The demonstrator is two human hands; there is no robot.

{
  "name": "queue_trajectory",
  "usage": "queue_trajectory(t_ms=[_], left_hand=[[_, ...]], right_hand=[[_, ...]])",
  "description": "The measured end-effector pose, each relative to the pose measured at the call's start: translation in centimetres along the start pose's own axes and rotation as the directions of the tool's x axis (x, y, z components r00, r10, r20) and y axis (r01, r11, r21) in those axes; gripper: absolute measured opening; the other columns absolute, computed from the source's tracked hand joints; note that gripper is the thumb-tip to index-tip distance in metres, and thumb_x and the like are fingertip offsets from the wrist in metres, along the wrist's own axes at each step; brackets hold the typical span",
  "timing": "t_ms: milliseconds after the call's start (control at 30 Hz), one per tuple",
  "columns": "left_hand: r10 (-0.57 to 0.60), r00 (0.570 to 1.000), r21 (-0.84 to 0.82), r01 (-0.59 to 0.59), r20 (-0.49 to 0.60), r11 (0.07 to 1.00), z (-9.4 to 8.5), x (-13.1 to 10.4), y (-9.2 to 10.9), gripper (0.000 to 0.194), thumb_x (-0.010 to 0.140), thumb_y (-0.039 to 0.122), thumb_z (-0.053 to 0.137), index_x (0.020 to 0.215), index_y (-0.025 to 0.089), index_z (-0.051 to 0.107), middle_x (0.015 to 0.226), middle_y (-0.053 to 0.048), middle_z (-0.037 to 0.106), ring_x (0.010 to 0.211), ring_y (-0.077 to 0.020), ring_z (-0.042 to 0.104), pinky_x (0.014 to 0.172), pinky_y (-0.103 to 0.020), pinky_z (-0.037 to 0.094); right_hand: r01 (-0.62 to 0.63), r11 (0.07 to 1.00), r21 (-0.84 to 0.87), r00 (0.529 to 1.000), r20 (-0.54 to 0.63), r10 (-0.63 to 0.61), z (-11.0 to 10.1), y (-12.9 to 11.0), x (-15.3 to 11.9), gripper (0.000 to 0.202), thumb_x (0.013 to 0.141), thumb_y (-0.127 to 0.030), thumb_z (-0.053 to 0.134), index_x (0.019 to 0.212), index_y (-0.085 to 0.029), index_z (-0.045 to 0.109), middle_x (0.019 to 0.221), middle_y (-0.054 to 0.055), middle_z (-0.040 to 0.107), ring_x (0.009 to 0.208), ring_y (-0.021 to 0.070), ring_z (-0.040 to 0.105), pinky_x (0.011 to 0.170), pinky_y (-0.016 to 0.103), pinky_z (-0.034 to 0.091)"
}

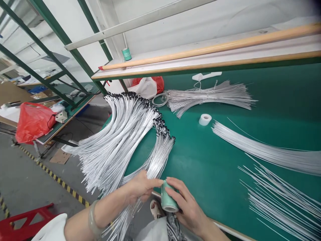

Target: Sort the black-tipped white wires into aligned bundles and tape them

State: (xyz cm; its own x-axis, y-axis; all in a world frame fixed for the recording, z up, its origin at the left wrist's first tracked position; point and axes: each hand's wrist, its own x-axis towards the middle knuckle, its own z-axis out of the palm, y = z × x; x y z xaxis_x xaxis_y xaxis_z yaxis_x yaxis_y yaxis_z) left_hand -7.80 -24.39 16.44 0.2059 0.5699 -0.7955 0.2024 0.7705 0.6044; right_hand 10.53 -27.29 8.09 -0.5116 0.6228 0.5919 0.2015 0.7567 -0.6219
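Note:
My left hand [141,187] is closed round a bundle of thin white wires [160,155] with black tips, near the table's front edge. The bundle's lower ends hang below that hand. In my right hand [187,201] is a green roll [168,199], tilted, its hollow end facing down towards me. My left index finger reaches to the top of the roll. Beyond my left hand lies a large fanned pile of white wires [120,130], also with black ends.
On the green table [195,160] are a white tape roll [205,119], a tied wire bundle [210,97] and loose wires [265,150] at right. A shelf [200,63] with a long wooden pole [213,49] spans the back. A red stool [27,222] stands lower left.

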Motion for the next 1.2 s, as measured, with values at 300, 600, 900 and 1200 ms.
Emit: queue_trajectory(t_ms=[300, 600, 900, 1200], left_hand=[[-0.01, 0.994, -0.092, 0.021, 0.11, 0.996, -0.2, 0.3, -0.4, 0.033, 0.055, 0.033, 0.073, 0.077, 0.018, 0.052, 0.033, 0.013, 0.026, 0.033, -0.0039, 0.016, 0.034, -0.02, 0.011], [0.037, 0.995, -0.099, -0.028, 0.093, 0.995, 0.5, 0.3, -0.8, 0.031, 0.055, 0.034, 0.073, 0.065, 0.017, 0.05, 0.032, 0.012, 0.029, 0.03, -0.0033, 0.021, 0.033, -0.019, 0.013], [0.026, 0.988, -0.124, -0.007, 0.153, 0.992, 0.9, -0.1, -0.6, 0.035, 0.055, 0.035, 0.073, 0.057, 0.018, 0.043, 0.031, 0.013, 0.026, 0.03, -0.0022, 0.017, 0.035, -0.021, 0.01], [0.022, 0.975, -0.142, 0.01, 0.22, 0.99, 0.6, -0.3, -0.4, 0.033, 0.056, 0.032, 0.073, 0.059, 0.017, 0.044, 0.033, 0.013, 0.027, 0.032, -0.0018, 0.016, 0.036, -0.021, 0.009]], right_hand=[[-0.001, 0.989, 0.146, 0.996, 0.084, -0.011, -1.2, -0.1, 0.2, 0.052, 0.075, 0.002, 0.039, 0.122, -0.019, 0.037, 0.12, 0.015, 0.041, 0.117, 0.024, 0.038, 0.091, 0.041, 0.041], [-0.178, 0.957, 0.231, 0.984, 0.013, 0.179, -0.2, -1.0, -0.5, 0.047, 0.074, -0.002, 0.044, 0.116, -0.023, 0.043, 0.117, 0.012, 0.047, 0.109, 0.0207, 0.048, 0.084, 0.032, 0.046], [-0.213, 0.93, 0.3, 0.976, 0.014, 0.219, 0.0, -0.8, -1.4, 0.048, 0.071, -0.004, 0.047, 0.115, -0.023, 0.042, 0.117, 0.012, 0.047, 0.108, 0.0223, 0.048, 0.083, 0.035, 0.045], [-0.179, 0.927, 0.328, 0.984, 0.069, 0.165, -0.7, -0.9, -1.3, 0.052, 0.07, -0.001, 0.043, 0.117, -0.022, 0.041, 0.117, 0.012, 0.045, 0.111, 0.0223, 0.046, 0.085, 0.036, 0.044]])
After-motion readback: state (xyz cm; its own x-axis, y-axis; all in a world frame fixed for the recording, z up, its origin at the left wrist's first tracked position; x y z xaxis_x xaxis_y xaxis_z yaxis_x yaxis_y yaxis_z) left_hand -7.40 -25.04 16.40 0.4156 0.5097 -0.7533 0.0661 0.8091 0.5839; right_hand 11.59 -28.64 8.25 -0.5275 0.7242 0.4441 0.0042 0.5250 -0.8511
